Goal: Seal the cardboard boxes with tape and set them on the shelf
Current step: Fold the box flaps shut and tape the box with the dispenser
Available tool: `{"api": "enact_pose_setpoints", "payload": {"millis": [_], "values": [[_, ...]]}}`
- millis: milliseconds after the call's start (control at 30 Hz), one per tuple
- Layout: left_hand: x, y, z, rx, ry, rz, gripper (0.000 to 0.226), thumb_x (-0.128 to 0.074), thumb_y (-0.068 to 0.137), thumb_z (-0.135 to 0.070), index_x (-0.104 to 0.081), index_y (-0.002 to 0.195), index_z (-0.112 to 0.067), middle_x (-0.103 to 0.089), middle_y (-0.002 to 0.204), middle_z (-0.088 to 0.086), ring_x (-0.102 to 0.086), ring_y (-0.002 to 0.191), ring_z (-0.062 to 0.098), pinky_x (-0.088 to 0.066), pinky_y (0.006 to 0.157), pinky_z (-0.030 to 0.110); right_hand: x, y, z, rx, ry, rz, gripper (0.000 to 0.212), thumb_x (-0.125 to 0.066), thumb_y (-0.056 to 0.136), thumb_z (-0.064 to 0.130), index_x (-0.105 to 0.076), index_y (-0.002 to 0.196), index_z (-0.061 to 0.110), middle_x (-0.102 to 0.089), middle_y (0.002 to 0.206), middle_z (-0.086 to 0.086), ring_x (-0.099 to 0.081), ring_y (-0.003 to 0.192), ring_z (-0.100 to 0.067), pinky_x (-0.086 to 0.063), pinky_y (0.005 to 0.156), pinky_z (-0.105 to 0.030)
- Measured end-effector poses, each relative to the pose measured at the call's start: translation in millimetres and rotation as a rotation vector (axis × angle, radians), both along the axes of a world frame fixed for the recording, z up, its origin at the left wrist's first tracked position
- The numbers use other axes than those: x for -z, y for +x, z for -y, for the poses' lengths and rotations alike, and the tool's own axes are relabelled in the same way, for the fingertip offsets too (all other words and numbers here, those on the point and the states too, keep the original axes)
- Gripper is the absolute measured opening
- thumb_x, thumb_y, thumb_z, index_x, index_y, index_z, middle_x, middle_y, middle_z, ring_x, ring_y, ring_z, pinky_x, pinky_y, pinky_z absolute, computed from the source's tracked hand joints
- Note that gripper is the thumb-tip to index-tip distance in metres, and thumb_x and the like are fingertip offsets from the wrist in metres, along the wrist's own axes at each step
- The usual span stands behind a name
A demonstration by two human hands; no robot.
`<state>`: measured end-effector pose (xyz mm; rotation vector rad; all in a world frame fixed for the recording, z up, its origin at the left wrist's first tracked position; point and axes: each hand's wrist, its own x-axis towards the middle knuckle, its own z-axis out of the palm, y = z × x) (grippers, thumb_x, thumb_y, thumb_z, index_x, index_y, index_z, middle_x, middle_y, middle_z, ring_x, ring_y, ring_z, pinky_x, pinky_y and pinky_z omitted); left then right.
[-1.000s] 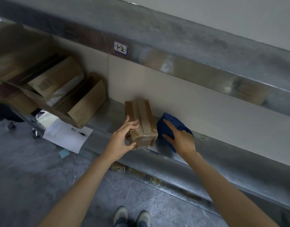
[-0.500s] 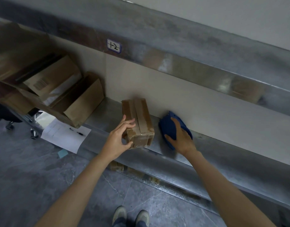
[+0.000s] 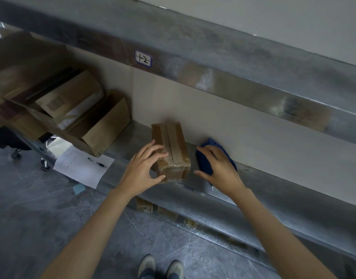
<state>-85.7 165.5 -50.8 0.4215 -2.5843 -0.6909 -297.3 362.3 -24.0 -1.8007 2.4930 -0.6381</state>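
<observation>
A small taped cardboard box [image 3: 174, 143] stands on the metal shelf [image 3: 253, 184], close to the back wall. My left hand [image 3: 145, 168] grips the box's near left corner, fingers on its top and thumb on its front face. My right hand [image 3: 219, 168] lies on a dark blue object [image 3: 205, 160] just right of the box, fingers curled over it. Most of the blue object is hidden under the hand, so I cannot tell what it is.
Larger open cardboard boxes [image 3: 104, 125] lie tilted at the shelf's left end. A white paper sheet [image 3: 82, 168] with a pen lies below them. An upper shelf rail carries a label [image 3: 143, 58]. More cardboard [image 3: 147, 204] shows under the shelf. My shoes [image 3: 161, 266] stand on the grey floor.
My left hand has closed further over the box's near corner. My right hand has slid toward the box over the blue object. The box has hardly moved.
</observation>
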Motion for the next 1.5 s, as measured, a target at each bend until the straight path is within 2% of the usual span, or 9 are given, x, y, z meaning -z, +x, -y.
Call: {"api": "enact_pose_setpoints", "payload": {"millis": [100,233,400,533,767,933,1133,1367,1500], "values": [[0,1,-2,0.017,0.023,0.01,0.067,-0.08,0.078,-0.042,-0.054,0.137,-0.026,-0.042,0.149,-0.011,-0.023,0.147,0.007,-0.04,0.11,0.049,-5,12,16,-0.16,0.01,0.071,0.081,-0.069,0.079,0.054,-0.041,0.148,0.021,-0.043,0.149,0.001,-0.036,0.139,-0.018,-0.034,0.115,-0.035],[2,2,-1,0.025,0.018,-0.01,0.068,-0.072,0.08,-0.054,-0.054,0.139,-0.026,-0.044,0.149,-0.012,-0.025,0.148,0.006,-0.04,0.11,0.045,2,16,30,-0.189,-0.004,0.097,0.078,-0.073,0.077,0.05,-0.048,0.144,0.02,-0.043,0.151,0.005,-0.037,0.14,-0.014,-0.037,0.11,-0.03],[4,2,3,0.016,-0.02,-0.058,0.058,-0.071,0.084,-0.047,-0.06,0.135,-0.023,-0.052,0.144,-0.009,-0.034,0.145,0.009,-0.049,0.103,0.046,13,14,36,-0.166,-0.115,0.142,0.059,-0.069,0.082,0.044,-0.061,0.133,0.015,-0.055,0.14,0.0,-0.051,0.13,-0.015,-0.048,0.103,-0.03],[10,-1,-1,0.02,-0.029,-0.102,0.048,-0.065,0.09,-0.044,-0.063,0.131,-0.018,-0.055,0.142,-0.005,-0.035,0.145,0.011,-0.051,0.102,0.04,16,16,37,-0.178,-0.142,0.143,0.052,-0.062,0.088,0.042,-0.063,0.13,0.012,-0.058,0.136,-0.003,-0.053,0.126,-0.014,-0.046,0.104,-0.025],[14,-4,-11,-0.037,0.024,-0.154,0.046,-0.06,0.092,-0.042,-0.063,0.13,-0.016,-0.053,0.142,-0.005,-0.032,0.146,0.009,-0.049,0.101,0.03,16,21,37,-0.179,-0.131,0.176,0.053,-0.061,0.091,0.044,-0.06,0.13,0.008,-0.056,0.136,-0.005,-0.051,0.129,-0.017,-0.047,0.104,-0.031],[11,-7,-12,-0.07,0.032,-0.141,0.048,-0.06,0.09,-0.046,-0.063,0.13,-0.02,-0.053,0.14,-0.009,-0.032,0.145,0.004,-0.048,0.097,0.027,14,23,42,-0.15,-0.174,0.229,0.051,-0.069,0.086,0.041,-0.066,0.121,0.005,-0.061,0.126,-0.007,-0.055,0.124,-0.017,-0.049,0.102,-0.033],[6,-5,-11,-0.074,0.088,-0.148,0.046,-0.06,0.089,-0.046,-0.065,0.127,-0.022,-0.056,0.136,-0.011,-0.036,0.143,0.004,-0.048,0.097,0.025,11,24,40,-0.144,-0.176,0.315,0.05,-0.07,0.088,0.04,-0.064,0.125,0.006,-0.059,0.128,-0.003,-0.053,0.123,-0.008,-0.044,0.103,-0.019],[8,-10,-16,-0.126,0.126,-0.197,0.039,-0.061,0.086,-0.034,-0.07,0.12,-0.018,-0.061,0.129,-0.01,-0.04,0.141,0.003,-0.039,0.102,0.013,14,28,47,-0.064,-0.301,0.338,0.025,-0.075,0.084,0.012,-0.071,0.107,0.002,-0.065,0.111,-0.005,-0.057,0.113,-0.001,-0.046,0.097,-0.015],[9,-11,-20,-0.156,0.161,-0.222,0.038,-0.061,0.085,-0.032,-0.072,0.118,-0.016,-0.063,0.128,-0.008,-0.043,0.139,0.006,-0.037,0.105,0.011,14,30,49,-0.045,-0.331,0.334,0.018,-0.073,0.085,0.006,-0.072,0.102,0.002,-0.066,0.106,-0.006,-0.057,0.11,0.001,-0.046,0.095,-0.013]]}}
